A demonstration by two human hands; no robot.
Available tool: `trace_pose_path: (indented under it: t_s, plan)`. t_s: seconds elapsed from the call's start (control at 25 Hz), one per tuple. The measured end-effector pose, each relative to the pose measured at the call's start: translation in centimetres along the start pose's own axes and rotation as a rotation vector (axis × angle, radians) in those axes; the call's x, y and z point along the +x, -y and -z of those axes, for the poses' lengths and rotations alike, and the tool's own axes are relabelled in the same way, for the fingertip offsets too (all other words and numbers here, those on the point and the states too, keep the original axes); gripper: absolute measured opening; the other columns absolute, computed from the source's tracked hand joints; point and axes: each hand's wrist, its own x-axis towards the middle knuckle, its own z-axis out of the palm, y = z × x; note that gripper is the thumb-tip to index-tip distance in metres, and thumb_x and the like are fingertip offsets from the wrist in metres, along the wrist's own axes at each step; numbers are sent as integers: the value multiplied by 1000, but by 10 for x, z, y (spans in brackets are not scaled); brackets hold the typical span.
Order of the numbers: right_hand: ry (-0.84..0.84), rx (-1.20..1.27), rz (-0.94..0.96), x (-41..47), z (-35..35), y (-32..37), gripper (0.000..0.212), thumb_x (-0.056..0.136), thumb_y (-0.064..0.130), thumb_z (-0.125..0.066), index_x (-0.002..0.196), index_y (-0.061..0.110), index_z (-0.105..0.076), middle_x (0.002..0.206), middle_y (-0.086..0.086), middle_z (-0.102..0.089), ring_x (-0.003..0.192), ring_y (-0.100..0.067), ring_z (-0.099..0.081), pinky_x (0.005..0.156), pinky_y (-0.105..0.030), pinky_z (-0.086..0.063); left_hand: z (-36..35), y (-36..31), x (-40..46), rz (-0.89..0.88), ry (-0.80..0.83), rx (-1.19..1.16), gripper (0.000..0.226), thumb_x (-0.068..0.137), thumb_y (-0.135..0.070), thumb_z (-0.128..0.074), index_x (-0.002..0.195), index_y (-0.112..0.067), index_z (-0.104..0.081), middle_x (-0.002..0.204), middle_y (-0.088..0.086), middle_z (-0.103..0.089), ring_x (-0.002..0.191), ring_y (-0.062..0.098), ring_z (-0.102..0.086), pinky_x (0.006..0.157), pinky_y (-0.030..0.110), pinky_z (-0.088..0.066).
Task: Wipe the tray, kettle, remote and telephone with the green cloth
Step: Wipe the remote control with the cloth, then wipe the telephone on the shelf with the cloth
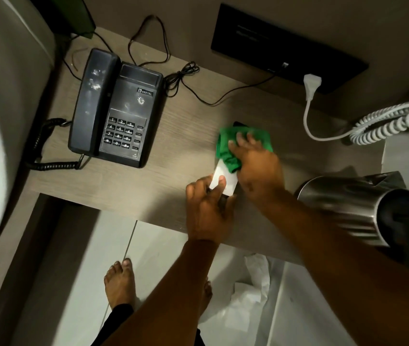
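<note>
On the wooden desk [148, 186] lies a slim remote [226, 181] with a pale lower end and a dark top end. My left hand [208, 208] grips its near end. My right hand [256, 166] presses the bunched green cloth [228, 148] onto the remote's upper half, hiding most of it. A black push-button telephone [118, 108] with dusty smears stands at the desk's left. The steel kettle [363, 208] stands at the right, close to my right forearm. No tray can be made out.
Thin black cables [186, 78] trail behind the telephone. A white plug [311, 83] sits in a dark wall panel [286, 46], with a coiled white cord [388, 123] at the right. Below the desk are my bare feet [119, 283] and a white bag [251, 293].
</note>
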Motion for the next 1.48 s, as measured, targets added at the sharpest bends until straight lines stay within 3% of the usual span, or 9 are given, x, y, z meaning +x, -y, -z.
trace_pose_path:
  t_s: [0.16, 0.28, 0.36, 0.48, 0.64, 0.8, 0.96, 1.08, 1.48]
  plan:
    - [4, 115, 12, -44, -17, 8, 54, 86, 6, -58, 137, 19, -45, 150, -6, -38, 143, -24, -24, 116, -33, -10, 3, -3, 0, 51, 55, -10, 31, 85, -27, -70, 114, -16, -72, 122, 12, -61, 110, 31, -49, 83, 46, -55]
    - [-54, 202, -36, -37, -5, 11, 51, 82, 6, -65, 130, 20, -54, 141, -7, -51, 133, -24, -42, 112, -32, -28, 10, -6, 0, 39, 130, -5, 43, 86, -22, -71, 128, -15, -63, 134, 14, -52, 119, 33, -47, 94, 48, -53]
    - [-149, 294, -128, -31, 12, 14, 38, 81, 10, -68, 117, 21, -65, 115, -7, -70, 102, -21, -64, 89, -20, -44, 28, 0, -4, -10, 198, -18, 56, 92, -24, -66, 144, -18, -48, 144, 14, -45, 129, 30, -43, 104, 48, -48]
    - [-162, 549, -330, -24, 44, 21, 25, 78, 3, -68, 94, 22, -72, 76, -3, -69, 62, -12, -62, 55, -22, -49, 75, 30, -6, 28, 111, -99, 71, 91, -40, -68, 152, -22, -34, 152, 7, -35, 138, 22, -38, 109, 47, -46]
    - [-125, 633, -400, 8, 70, 65, 30, 73, 0, -66, 81, 29, -66, 68, 6, -64, 66, -17, -65, 58, -26, -53, 144, 78, 17, 321, -119, 20, 127, 59, -72, -80, 156, -27, -12, 162, -6, -12, 147, 28, -15, 116, 55, -23]
    - [-223, 187, -90, 80, 67, 145, 53, 70, 6, -62, 119, 25, -60, 99, -16, -72, 92, -40, -65, 78, -38, -53, 165, 93, 69, 374, -112, 100, 156, 46, -82, -78, 157, -11, 5, 167, 12, 1, 153, 32, -2, 124, 52, -4]
    - [-104, -123, 135, 128, 33, 197, 59, 83, 7, -52, 140, 15, -35, 145, -26, -36, 133, -44, -34, 107, -50, -34, 161, 101, 90, 354, -125, 70, 155, 46, -86, -72, 156, -6, 1, 165, 18, -9, 153, 32, -9, 123, 48, -6]
    - [-51, -185, 75, 125, -4, 213, 67, 88, 9, -48, 147, 12, -16, 153, -33, -11, 141, -51, -6, 116, -59, -8, 159, 107, 95, 371, -140, 76, 150, 45, -86, -67, 154, -2, -8, 157, 21, -24, 147, 36, -21, 121, 50, -14]
    - [56, -104, 186, 44, -31, 214, 76, 84, 11, -34, 147, 22, 8, 157, -17, 17, 139, -35, 25, 115, -47, 14, 162, 107, 98, 385, -87, 79, 125, 66, -56, -77, 154, 1, -8, 158, 23, -23, 147, 38, -21, 120, 50, -11]
